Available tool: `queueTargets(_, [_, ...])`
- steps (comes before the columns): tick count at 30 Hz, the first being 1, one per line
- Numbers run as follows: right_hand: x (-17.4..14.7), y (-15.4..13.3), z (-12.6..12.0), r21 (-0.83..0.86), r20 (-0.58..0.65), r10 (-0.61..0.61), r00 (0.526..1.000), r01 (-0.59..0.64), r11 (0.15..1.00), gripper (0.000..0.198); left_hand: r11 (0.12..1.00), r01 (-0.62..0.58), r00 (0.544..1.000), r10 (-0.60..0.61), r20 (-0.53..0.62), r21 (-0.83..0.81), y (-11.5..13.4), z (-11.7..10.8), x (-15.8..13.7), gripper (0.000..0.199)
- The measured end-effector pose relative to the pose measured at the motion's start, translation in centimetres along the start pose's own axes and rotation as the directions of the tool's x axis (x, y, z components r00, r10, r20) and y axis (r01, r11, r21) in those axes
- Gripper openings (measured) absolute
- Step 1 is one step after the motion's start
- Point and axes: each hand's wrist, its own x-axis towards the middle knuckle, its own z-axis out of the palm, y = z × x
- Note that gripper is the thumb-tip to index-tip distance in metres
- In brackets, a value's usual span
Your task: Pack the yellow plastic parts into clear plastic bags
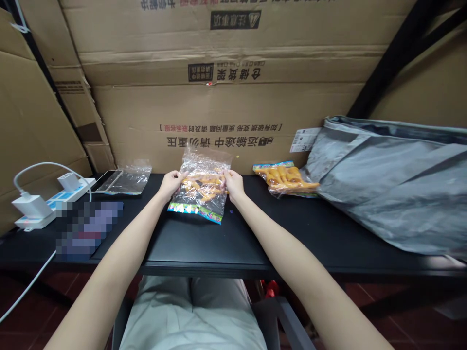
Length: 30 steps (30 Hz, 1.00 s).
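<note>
A clear plastic bag (pixel 204 167) with a colourful printed strip along its near edge is held up over the black table. Several small orange-yellow pieces (pixel 204 187) lie inside it; their exact kind is hard to make out through the shiny film. My left hand (pixel 171 184) pinches the bag's left side, fingers closed on the film. On the opposite side my right hand (pixel 232 185) grips the right edge, thumb and fingers closed. Farther right rests another clear bag (pixel 286 179), filled with larger orange-yellow shapes.
Flat clear packaging (pixel 133 180) lies at the left, near a white power strip (pixel 67 197) with a charger and cable. A blurred purple patch (pixel 91 228) covers something in front. The big grey bag (pixel 386 184) takes up the right side. Cardboard (pixel 226 104) walls the back.
</note>
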Motion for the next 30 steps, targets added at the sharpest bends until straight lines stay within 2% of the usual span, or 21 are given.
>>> queueTargets(2, [0.1, 0.2, -0.1, -0.011, 0.066, 0.032, 0.997, -0.032, 0.999, 0.033, 0.998, 0.028, 1.0, -0.027, 0.004, -0.054, 0.1, 0.0, 0.1, 0.041])
queueTargets(5, [-0.1, 0.3, 0.2, -0.005, 0.091, 0.093, 0.992, -0.093, 0.996, 0.032, 0.995, 0.019, 0.997, -0.027, -0.078, -0.099, -0.1, 0.0, 0.3, 0.039])
queueTargets(8, [-0.3, 0.1, 0.6, 0.051, 0.063, 0.109, 0.992, -0.112, 0.992, 0.032, 0.996, 0.008, 0.989, -0.02, -0.147, -0.085, -0.4, -0.1, 0.4, 0.035])
queueTargets(15, [-0.6, -0.1, 1.0, 0.17, -0.034, 0.124, 0.992, -0.117, 0.978, 0.02, 0.995, -0.031, 0.991, 0.019, -0.131, -0.093, -0.3, 0.1, 0.1, 0.034])
queueTargets(19, [-0.7, -0.3, 0.9, 0.035, -0.069, 0.024, 0.997, -0.021, 0.999, 0.02, 0.99, -0.004, 0.99, -0.016, -0.142, -0.141, 0.0, 0.0, 0.1, 0.037])
queueTargets(22, [-0.9, -0.3, 0.6, -0.091, -0.001, -0.015, 1.0, 0.014, 0.996, 0.022, 0.978, 0.025, 0.98, -0.065, -0.187, -0.208, -0.1, -0.3, 0.4, 0.029])
queueTargets(25, [-1.0, 0.0, 0.5, -0.166, 0.084, 0.005, 0.996, 0.009, 0.986, 0.028, 0.977, 0.025, 0.973, -0.073, -0.221, -0.211, -0.4, -0.6, 0.8, 0.023])
queueTargets(28, [-0.6, 0.6, 0.4, -0.17, 0.138, 0.003, 0.99, 0.02, 0.985, 0.032, 0.985, 0.003, 0.973, -0.043, -0.228, -0.174, -1.1, -1.0, 1.2, 0.027])
queueTargets(30, [-0.2, 1.0, 0.5, -0.095, 0.113, -0.025, 0.993, 0.036, 0.995, 0.033, 0.986, -0.007, 0.974, -0.031, -0.226, -0.167, -1.6, -1.2, 1.4, 0.029])
